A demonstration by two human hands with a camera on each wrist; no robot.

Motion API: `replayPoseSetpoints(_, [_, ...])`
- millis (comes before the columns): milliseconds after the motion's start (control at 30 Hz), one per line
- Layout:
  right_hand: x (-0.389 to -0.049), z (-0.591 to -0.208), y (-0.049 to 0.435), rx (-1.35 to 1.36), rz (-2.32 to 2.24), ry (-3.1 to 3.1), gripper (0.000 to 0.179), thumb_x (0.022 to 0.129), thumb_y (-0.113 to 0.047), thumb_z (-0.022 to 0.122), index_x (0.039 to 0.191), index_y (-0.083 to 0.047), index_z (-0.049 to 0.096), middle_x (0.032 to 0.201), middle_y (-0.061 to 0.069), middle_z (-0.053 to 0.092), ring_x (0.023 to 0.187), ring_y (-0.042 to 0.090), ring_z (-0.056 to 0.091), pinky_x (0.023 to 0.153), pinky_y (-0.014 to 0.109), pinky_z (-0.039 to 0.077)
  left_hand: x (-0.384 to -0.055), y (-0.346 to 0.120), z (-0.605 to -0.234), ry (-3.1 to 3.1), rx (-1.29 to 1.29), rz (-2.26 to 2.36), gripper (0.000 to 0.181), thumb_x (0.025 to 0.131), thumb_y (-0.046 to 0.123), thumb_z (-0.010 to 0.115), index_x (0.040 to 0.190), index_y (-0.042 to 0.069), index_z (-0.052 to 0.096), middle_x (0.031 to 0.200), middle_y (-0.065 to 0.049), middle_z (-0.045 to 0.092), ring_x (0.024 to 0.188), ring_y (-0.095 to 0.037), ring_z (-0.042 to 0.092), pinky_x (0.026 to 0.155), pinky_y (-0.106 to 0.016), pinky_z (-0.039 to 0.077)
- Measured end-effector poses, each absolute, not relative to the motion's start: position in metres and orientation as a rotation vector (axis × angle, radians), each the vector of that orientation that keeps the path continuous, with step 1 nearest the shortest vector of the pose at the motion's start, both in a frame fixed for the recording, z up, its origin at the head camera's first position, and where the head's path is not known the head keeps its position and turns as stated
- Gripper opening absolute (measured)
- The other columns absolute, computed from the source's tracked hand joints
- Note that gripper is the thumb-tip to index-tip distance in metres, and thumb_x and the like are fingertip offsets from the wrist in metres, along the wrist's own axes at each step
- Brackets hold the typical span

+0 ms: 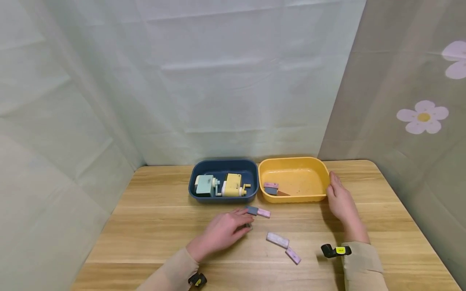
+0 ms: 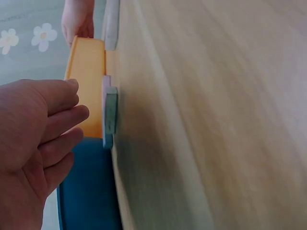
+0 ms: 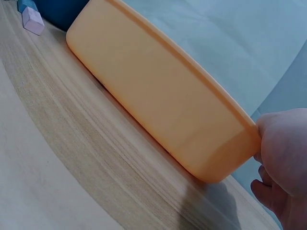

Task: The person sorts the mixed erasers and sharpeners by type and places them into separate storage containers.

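Note:
My left hand is low over the table in front of the dark blue tray. In the left wrist view its fingers are loosely extended, apart from a small green eraser-like block. Just behind that block lies a blue-and-pink one. My right hand holds the right end of the yellow tray, thumb at the rim near the front corner. Some fingertips there are hidden. Inside the yellow tray, a pink-and-blue block and a brown piece lie at the front left.
A light blue crank pencil sharpener and a yellow one sit in the blue tray. On the table between my hands lie a pale grey-lilac block and a smaller pink-lilac block. A curtain hangs behind the trays.

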State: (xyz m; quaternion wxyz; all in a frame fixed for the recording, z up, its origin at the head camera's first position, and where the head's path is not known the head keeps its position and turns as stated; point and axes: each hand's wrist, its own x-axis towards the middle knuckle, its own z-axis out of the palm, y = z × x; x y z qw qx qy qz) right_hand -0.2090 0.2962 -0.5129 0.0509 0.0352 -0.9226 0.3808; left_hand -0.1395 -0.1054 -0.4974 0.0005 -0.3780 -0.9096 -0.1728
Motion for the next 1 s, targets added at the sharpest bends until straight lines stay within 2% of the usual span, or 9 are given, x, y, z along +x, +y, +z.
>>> replayPoseSetpoints(500, [-0.208,-0.513,0.298,0.114,1.16,-2.797,0.058,0.116,-0.018,0.029,0.163,0.013,0.018,0.169,0.036,0.018,0.157,0.053,0.018,0.127,0.065,0.017,-0.145,-0.106,-0.504,-2.856,-1.273,-0.311,0.034,0.106,0.024,0.07,0.138,0.012,0.073,0.138,-0.002,0.071,0.136,-0.023,0.063,0.117,-0.045,0.047])
replayPoseSetpoints(1000, [-0.21,-0.515,0.298,0.115,1.166,-2.804,0.058,0.116,-0.019,0.029,0.163,0.014,0.018,0.17,0.036,0.017,0.157,0.053,0.017,0.127,0.065,0.017,-0.152,-0.094,-0.505,-2.863,-1.322,-0.066,0.029,0.109,0.025,0.065,0.135,0.021,0.076,0.142,0.004,0.069,0.139,-0.017,0.06,0.118,-0.041,0.046])
